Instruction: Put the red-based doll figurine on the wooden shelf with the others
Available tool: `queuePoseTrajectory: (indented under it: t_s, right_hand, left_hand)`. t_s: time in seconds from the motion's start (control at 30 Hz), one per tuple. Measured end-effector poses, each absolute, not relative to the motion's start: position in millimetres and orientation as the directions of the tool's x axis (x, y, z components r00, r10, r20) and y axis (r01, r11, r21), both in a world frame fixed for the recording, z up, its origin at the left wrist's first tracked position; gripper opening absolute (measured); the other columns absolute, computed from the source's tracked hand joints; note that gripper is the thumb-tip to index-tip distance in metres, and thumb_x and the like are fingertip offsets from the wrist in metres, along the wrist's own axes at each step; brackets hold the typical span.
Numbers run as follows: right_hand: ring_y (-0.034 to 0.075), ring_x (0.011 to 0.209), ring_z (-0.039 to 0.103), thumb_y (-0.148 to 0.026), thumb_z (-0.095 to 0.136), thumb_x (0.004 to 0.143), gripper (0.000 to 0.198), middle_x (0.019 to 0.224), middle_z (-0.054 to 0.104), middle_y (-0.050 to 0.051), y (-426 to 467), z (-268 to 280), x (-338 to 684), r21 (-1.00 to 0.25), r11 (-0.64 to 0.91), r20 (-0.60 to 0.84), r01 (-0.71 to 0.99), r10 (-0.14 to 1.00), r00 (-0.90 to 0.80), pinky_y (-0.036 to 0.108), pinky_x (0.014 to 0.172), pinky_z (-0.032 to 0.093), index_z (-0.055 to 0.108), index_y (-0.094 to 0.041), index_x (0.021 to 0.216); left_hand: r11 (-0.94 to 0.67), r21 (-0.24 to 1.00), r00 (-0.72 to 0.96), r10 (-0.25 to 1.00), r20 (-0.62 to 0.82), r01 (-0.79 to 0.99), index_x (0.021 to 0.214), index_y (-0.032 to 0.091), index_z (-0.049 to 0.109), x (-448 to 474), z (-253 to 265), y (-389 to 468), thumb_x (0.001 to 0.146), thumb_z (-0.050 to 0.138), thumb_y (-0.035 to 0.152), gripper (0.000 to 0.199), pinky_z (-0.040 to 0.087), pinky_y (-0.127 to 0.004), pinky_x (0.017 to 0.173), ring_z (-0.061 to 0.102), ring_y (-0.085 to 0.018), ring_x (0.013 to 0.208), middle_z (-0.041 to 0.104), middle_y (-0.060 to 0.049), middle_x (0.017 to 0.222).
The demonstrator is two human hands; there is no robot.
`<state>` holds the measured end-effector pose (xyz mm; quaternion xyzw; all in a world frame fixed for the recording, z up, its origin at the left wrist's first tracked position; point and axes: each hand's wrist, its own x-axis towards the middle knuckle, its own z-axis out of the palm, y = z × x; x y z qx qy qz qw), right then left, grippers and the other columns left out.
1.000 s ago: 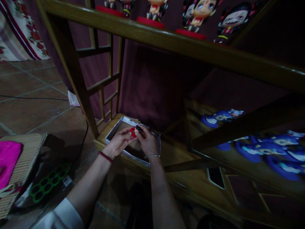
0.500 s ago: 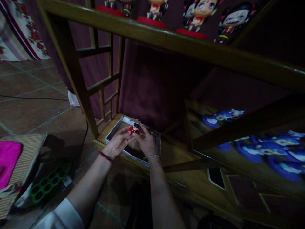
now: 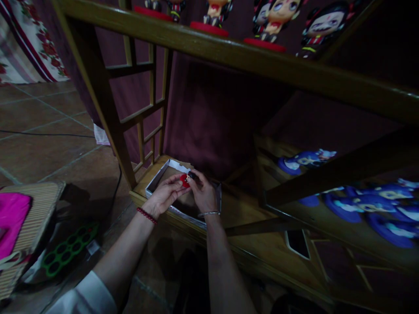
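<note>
Head-camera view: we hold a small red figurine [image 3: 185,179] between both hands over an open white box [image 3: 157,179] on the bottom shelf [image 3: 235,209] of a wooden rack. Our left hand [image 3: 163,195] pinches it from the left, our right hand [image 3: 203,194] from the right, each grip closed on it. Blue figures [image 3: 363,205] lie to the right; painted dolls [image 3: 278,17] stand on the shelf above.

A box [image 3: 157,181] sat on the bottom shelf [image 3: 235,213], left end; a phone [image 3: 296,242] lay to its right, figurines [image 3: 278,17] on the shelf above.
</note>
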<state>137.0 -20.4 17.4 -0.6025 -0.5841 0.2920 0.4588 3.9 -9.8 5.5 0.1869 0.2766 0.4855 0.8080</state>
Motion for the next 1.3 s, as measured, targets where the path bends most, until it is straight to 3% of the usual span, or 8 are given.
queuePoseTrajectory:
  t_s: [0.13, 0.3, 0.57, 0.77, 1.07, 1.3]
  right_hand:
    - [0.018, 0.098, 0.060, -0.033, 0.055, 0.079, 0.026, 0.109, 0.065, 0.002, -20, 18, 136, -0.887, 0.138, 0.223, 0.441, 0.964, 0.147, 0.032, 0.087, 0.047, 0.063, -0.026, 0.102]
    - [0.018, 0.094, 0.062, -0.034, 0.055, 0.079, 0.027, 0.107, 0.066, 0.003, -20, 17, 136, -0.903, 0.095, 0.171, 0.419, 0.974, 0.146, 0.032, 0.085, 0.048, 0.063, -0.026, 0.103]
    - [0.018, 0.098, 0.060, -0.036, 0.063, 0.074, 0.056, 0.119, 0.060, 0.005, -18, 4, 136, -0.930, 0.075, 0.126, 0.360, 0.985, 0.119, 0.034, 0.088, 0.048, 0.047, -0.024, 0.126]
    - [0.019, 0.104, 0.058, -0.032, 0.064, 0.072, 0.053, 0.117, 0.061, 0.002, -17, 2, 136, -0.893, 0.093, 0.152, 0.441, 0.983, 0.100, 0.037, 0.093, 0.046, 0.049, -0.028, 0.123]
    - [0.021, 0.105, 0.059, -0.031, 0.061, 0.072, 0.049, 0.114, 0.065, 0.004, -19, 9, 138, -0.914, 0.083, 0.128, 0.398, 0.988, 0.088, 0.036, 0.093, 0.046, 0.054, -0.024, 0.120]
    - [0.022, 0.102, 0.062, -0.034, 0.063, 0.070, 0.049, 0.114, 0.065, 0.006, -24, 15, 137, -0.975, 0.079, 0.099, 0.208, 0.991, 0.086, 0.034, 0.090, 0.049, 0.056, -0.023, 0.118]
  left_hand:
    - [0.458, 0.575, 0.383, 0.888, -0.255, -0.678, 0.094, 0.010, 0.062, 3, 6, -10, 0.075, 0.053, -0.003, 0.024, 0.047, -0.041, 0.093, 0.065, -0.017, 0.086, 0.068, -0.009, 0.092]
    - [0.460, 0.567, 0.379, 0.887, -0.263, -0.683, 0.093, 0.010, 0.061, 4, 7, -11, 0.075, 0.053, -0.004, 0.024, 0.048, -0.040, 0.091, 0.065, -0.016, 0.083, 0.068, -0.008, 0.088]
    - [0.460, 0.549, 0.332, 0.887, -0.320, -0.698, 0.091, 0.009, 0.060, 5, 8, -8, 0.081, 0.048, -0.001, 0.019, 0.052, -0.030, 0.080, 0.065, -0.015, 0.080, 0.067, -0.008, 0.089]
    - [0.463, 0.546, 0.321, 0.884, -0.339, -0.698, 0.092, 0.010, 0.061, 4, 8, -8, 0.078, 0.055, 0.001, 0.018, 0.051, -0.028, 0.078, 0.065, -0.014, 0.077, 0.067, -0.009, 0.089]
    - [0.457, 0.549, 0.296, 0.885, -0.359, -0.700, 0.090, 0.010, 0.063, 8, 14, -13, 0.074, 0.062, 0.003, 0.017, 0.051, -0.025, 0.071, 0.065, -0.013, 0.072, 0.069, -0.009, 0.087]
    - [0.431, 0.564, 0.283, 0.899, -0.333, -0.704, 0.088, 0.013, 0.066, 9, 27, -18, 0.066, 0.072, 0.008, 0.023, 0.052, -0.025, 0.073, 0.066, -0.014, 0.076, 0.070, -0.007, 0.089]
